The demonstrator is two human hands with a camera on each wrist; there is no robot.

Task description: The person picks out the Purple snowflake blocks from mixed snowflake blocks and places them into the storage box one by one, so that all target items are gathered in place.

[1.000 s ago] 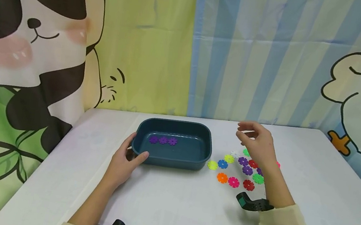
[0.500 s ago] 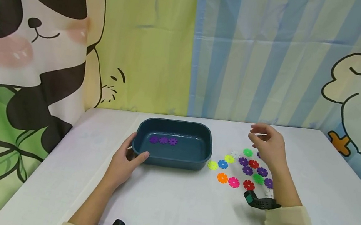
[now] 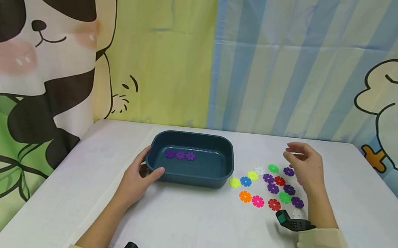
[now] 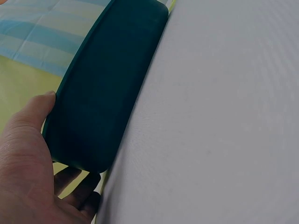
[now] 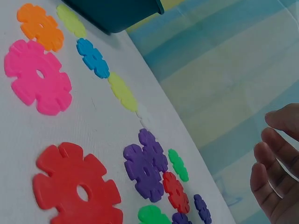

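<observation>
My left hand (image 3: pixel 138 180) grips the left end of a dark teal plastic basin (image 3: pixel 190 180), thumb on the near side at the rim. In the left wrist view, its thumb touches the rim of the basin (image 4: pixel 100 93) and the other fingers are around the end. Inside the basin lie purple snowflake discs (image 3: pixel 180 154), side by side. My right hand (image 3: pixel 307 168) hovers above the far right of the scattered discs, fingers loosely bent and holding nothing. Beneath and left of it are a purple disc (image 3: pixel 289 171) and a green disc (image 3: pixel 273 168).
Several more snowflake discs lie flat right of the basin, among them an orange disc (image 3: pixel 245 196), a pink disc (image 5: pixel 38 77), a red disc (image 5: pixel 77 186) and a blue disc (image 3: pixel 246 181). A white cloth (image 3: pixel 190 234) covers the table. Printed curtains (image 3: pixel 289 60) hang behind it.
My right hand has moved rightward above the discs, uncovering purple ones at the right side of the group. The left hand and the basin stay in place.
</observation>
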